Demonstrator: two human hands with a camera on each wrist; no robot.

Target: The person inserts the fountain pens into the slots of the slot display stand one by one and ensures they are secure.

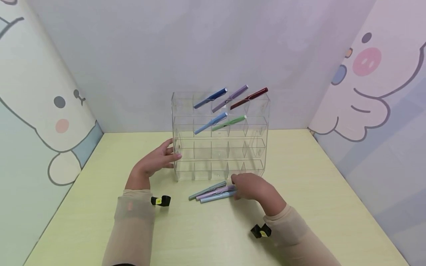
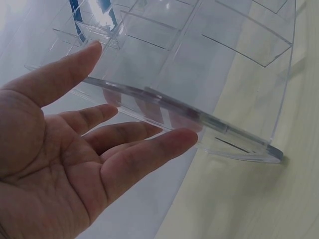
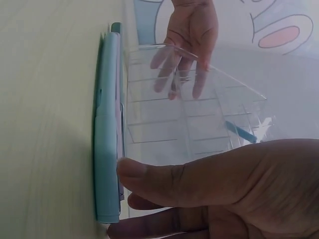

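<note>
A clear acrylic pen rack (image 1: 219, 153) stands on the table with several tiers of compartments. My left hand (image 1: 158, 159) is at its left side; in the left wrist view its loosely spread fingers (image 2: 149, 154) lie along the side panel, thumb apart from them. In front of the rack lie a grey-green pen (image 1: 206, 190), a lilac pen (image 1: 208, 194) and a light blue pen (image 1: 216, 197). My right hand (image 1: 254, 188) is at their right ends. In the right wrist view its thumb (image 3: 149, 174) is beside the light blue pen (image 3: 105, 164), fingers apart from the thumb.
On the rack's top tier lean a dark blue pen (image 1: 210, 98), a purple pen (image 1: 230, 99) and a dark red pen (image 1: 249, 98). Below them are a blue pen (image 1: 210, 123) and a green pen (image 1: 229, 123). Walls with cartoon figures surround the pale table (image 1: 299, 166).
</note>
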